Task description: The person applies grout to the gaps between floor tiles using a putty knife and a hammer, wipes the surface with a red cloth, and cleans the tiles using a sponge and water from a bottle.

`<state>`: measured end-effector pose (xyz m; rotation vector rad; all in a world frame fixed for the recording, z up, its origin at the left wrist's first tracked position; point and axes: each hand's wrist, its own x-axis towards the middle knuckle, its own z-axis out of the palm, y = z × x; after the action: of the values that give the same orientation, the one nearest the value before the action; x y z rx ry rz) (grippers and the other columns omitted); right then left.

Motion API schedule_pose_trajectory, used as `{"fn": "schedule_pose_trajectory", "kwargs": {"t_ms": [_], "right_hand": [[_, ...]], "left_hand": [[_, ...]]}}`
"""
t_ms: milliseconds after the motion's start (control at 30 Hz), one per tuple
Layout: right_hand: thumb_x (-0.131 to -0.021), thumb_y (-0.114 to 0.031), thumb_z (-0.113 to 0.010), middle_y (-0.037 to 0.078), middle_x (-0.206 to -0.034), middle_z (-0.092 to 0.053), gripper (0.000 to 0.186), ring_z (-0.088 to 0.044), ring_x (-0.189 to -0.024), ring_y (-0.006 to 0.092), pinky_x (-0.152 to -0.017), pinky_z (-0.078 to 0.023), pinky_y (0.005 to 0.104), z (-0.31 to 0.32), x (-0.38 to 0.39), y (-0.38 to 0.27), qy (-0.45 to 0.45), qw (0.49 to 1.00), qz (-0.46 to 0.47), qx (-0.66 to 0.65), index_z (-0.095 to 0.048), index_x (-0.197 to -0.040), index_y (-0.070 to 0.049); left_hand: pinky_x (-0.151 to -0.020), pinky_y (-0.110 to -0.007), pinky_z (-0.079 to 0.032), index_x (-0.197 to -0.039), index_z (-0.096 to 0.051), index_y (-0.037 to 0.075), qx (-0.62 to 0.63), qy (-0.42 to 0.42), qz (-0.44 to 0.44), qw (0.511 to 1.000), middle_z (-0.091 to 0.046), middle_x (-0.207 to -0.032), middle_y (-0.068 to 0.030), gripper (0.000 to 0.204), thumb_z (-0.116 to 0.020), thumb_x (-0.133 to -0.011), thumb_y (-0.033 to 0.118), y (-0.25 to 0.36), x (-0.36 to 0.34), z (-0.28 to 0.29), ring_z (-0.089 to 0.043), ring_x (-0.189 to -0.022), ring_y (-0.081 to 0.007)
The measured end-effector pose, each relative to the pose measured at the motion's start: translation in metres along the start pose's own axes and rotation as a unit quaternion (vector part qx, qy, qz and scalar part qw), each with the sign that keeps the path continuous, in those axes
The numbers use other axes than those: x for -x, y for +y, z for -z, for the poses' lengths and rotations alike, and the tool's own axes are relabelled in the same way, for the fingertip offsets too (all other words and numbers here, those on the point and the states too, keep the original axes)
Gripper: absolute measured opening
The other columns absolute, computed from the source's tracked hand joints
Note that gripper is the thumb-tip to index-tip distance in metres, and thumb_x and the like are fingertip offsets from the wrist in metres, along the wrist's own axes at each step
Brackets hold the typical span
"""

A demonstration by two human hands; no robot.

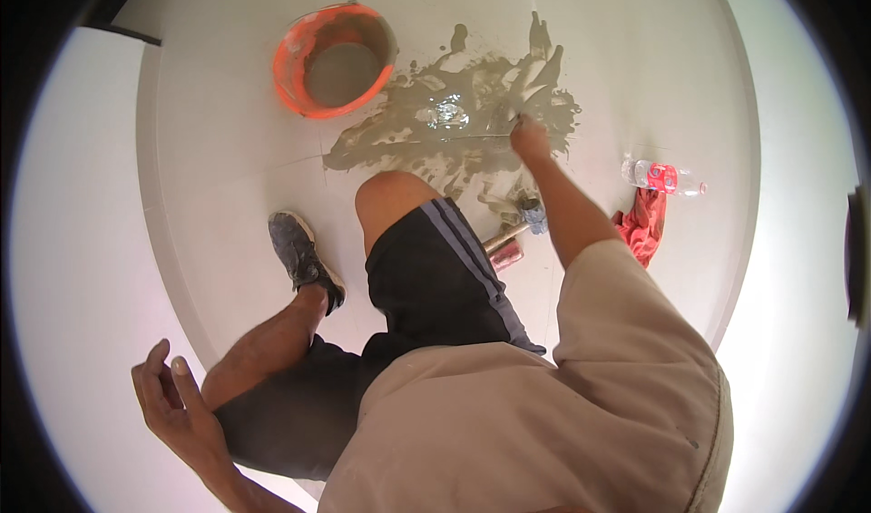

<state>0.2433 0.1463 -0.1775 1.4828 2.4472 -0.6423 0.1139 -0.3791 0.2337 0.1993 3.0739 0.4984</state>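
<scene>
My right hand (pixel 530 135) is closed at the right part of a wet, grey smear of slurry (pixel 408 114) on the pale tiled floor (pixel 218 150); it grips a small dark object, perhaps a tool, too hidden to name. An orange bucket (pixel 287 68) with grey mix inside stands at the smear's upper left. My left hand (pixel 177 400) hangs open beside my left thigh, its fingers loosely curled and apart, holding nothing. A tool with a grey head (pixel 533 216) and a light handle lies partly behind my knee, near a reddish block (pixel 506 257).
A clear plastic bottle with a red label (pixel 664 177) lies to the right on a crumpled red cloth (pixel 642 227). Pale walls (pixel 63 195) rise on both sides. A dark frame edge (pixel 136 37) is at the upper left. My shoe (pixel 295 250) rests on the floor below the bucket.
</scene>
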Motion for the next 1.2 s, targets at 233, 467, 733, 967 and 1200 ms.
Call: {"fn": "schedule_pose_trajectory", "kwargs": {"t_ms": [233,467,733,967,1200], "right_hand": [[-0.094,-0.019,-0.047,0.025,-0.112,-0.069,0.035,-0.066,-0.106,0.0454,-0.092,-0.054,0.0507,-0.029,-0.017,0.039,-0.057,0.992,0.070,0.087,-0.063,-0.122,-0.006],[-0.095,-0.019,-0.045,0.029,-0.108,-0.068,0.035,-0.066,-0.103,0.0478,-0.090,-0.053,0.0539,-0.006,0.051,0.057,0.017,1.000,-0.022,-0.009,-0.062,-0.125,-0.012],[-0.094,-0.019,-0.045,0.029,-0.109,-0.068,0.034,-0.067,-0.102,0.0461,-0.088,-0.054,0.0527,-0.041,0.059,0.091,-0.001,0.998,0.045,0.031,-0.066,-0.117,-0.004],[-0.095,-0.021,-0.049,0.021,-0.122,-0.068,0.034,-0.067,-0.114,0.0377,-0.094,-0.054,0.0464,0.020,0.054,0.062,-0.038,0.989,-0.142,0.024,-0.068,-0.120,-0.007],[-0.093,-0.019,-0.050,0.020,-0.121,-0.069,0.034,-0.067,-0.114,0.0362,-0.093,-0.054,0.0449,0.036,0.070,0.058,-0.054,0.990,-0.054,0.117,-0.069,-0.118,-0.006]], "left_hand": [[-0.080,-0.039,-0.049,-0.108,-0.068,-0.002,-0.087,0.052,-0.022,0.995,-0.059,-0.100,-0.0096,0.031,-0.059,-0.098,0.026,-0.036,0.074,-0.004,-0.059,-0.092,-0.0239],[-0.083,-0.037,-0.049,-0.097,-0.067,-0.002,-0.033,0.109,0.010,0.993,-0.061,-0.094,-0.0079,0.026,-0.058,-0.100,0.023,-0.019,0.066,0.000,-0.060,-0.090,-0.0226],[-0.082,-0.038,-0.049,-0.093,-0.066,-0.001,0.001,0.105,0.009,0.994,-0.061,-0.093,-0.0069,0.025,-0.058,-0.100,0.022,-0.013,0.062,-0.006,-0.061,-0.089,-0.0223],[-0.081,-0.037,-0.048,-0.092,-0.066,0.000,-0.018,0.125,0.023,0.992,-0.061,-0.091,-0.0057,0.026,-0.058,-0.099,0.024,-0.023,0.067,-0.004,-0.060,-0.087,-0.0214],[-0.082,-0.036,-0.048,-0.092,-0.066,0.000,-0.018,0.128,0.033,0.991,-0.060,-0.090,-0.0053,0.025,-0.059,-0.100,0.022,-0.027,0.072,-0.004,-0.059,-0.086,-0.0204]]}}
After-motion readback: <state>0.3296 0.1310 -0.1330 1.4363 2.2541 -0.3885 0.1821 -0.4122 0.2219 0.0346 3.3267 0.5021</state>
